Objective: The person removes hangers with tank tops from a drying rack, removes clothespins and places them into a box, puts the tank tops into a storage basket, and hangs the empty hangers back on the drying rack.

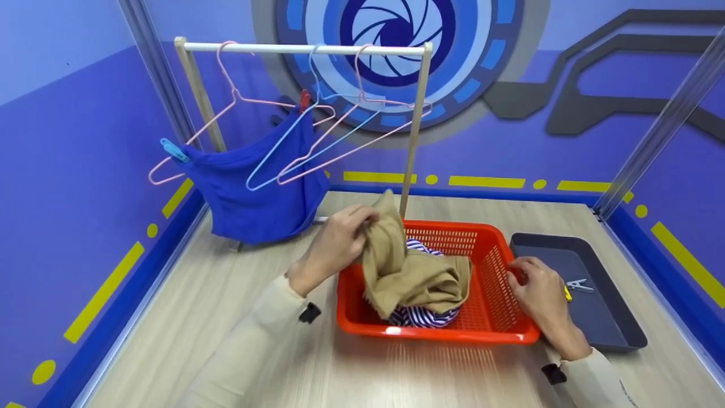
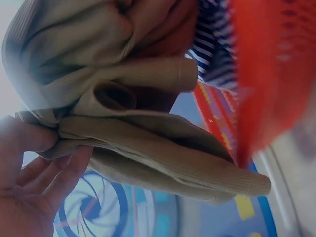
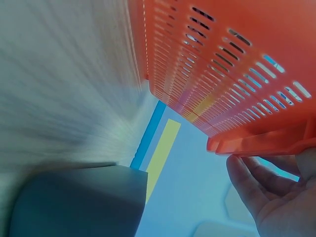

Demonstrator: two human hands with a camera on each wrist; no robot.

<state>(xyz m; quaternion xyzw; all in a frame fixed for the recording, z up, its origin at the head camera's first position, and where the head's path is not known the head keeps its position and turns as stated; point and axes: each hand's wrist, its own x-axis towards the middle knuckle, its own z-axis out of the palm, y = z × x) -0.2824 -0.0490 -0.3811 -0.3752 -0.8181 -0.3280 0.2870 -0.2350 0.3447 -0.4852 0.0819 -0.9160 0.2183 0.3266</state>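
Observation:
In the head view, my left hand [image 1: 338, 241] pinches the upper edge of a khaki garment [image 1: 422, 280], lifting that part. The rest lies bunched over a striped cloth in a red plastic basket [image 1: 436, 334]. Up close in the left wrist view, thumb and fingers hold a fold of the khaki cloth [image 2: 148, 148], and some navy-and-white striped cloth [image 2: 212, 44] shows behind it. On the other side, my right hand [image 1: 541, 294] is loosely curved at the basket's right rim. Its fingers [image 3: 249, 182] appear beside the rim in the right wrist view; whether they touch it is unclear.
Behind stands a drying rack [image 1: 306, 50] with pink and blue hangers. A blue cloth [image 1: 260, 181] hangs from one by a light blue clip [image 1: 174, 150] and a red clip [image 1: 305, 100]. Right of the basket sits a dark grey tray [image 1: 603, 323] with a clothespin [image 1: 580, 285].

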